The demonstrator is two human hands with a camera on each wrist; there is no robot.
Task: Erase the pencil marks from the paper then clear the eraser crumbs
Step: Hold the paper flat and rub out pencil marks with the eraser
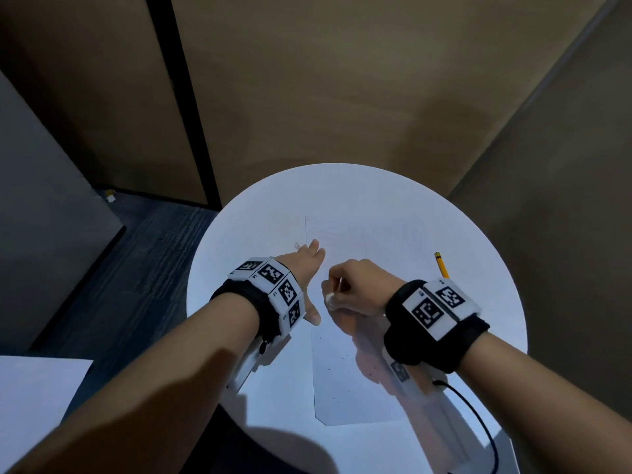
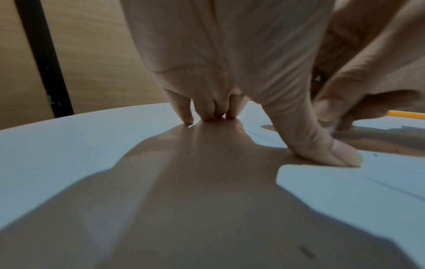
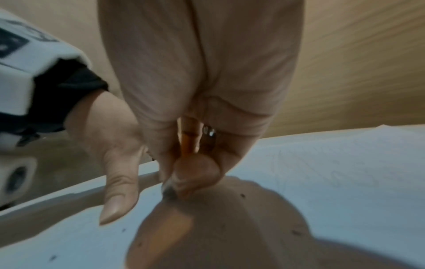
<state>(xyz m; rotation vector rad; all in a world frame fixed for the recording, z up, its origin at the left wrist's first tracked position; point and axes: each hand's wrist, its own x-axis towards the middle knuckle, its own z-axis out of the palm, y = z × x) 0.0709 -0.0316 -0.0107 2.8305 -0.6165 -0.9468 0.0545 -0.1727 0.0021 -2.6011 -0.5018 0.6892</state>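
right now our biggest risk is the paper (image 1: 345,371) creasing or skidding: if we rub hard while the sheet is pinned only along its left edge, the free side could buckle under the eraser (image 1: 330,299). pushing fast may also scatter the eraser crumbs (image 1: 371,372) off the round tabletop (image 1: 239,230) before we can gather them, and faint pencil marks (image 1: 386,234) farther up the sheet could be missed, since they are barely visible in this light.

our left hand (image 1: 307,268) lies spread, fingers straight, with its fingertips (image 2: 188,119) and thumb pressing down by the left edge of the sheet. our right hand (image 1: 355,289) is curled tight, thumb and fingers pinching the small eraser, whose darkened tip meets the paper in the right wrist view, just beside the left thumb. dark crumbs dot the sheet nearer to us. a yellow pencil (image 1: 441,265) rests on the tabletop beyond the right wrist, apart from both hands.
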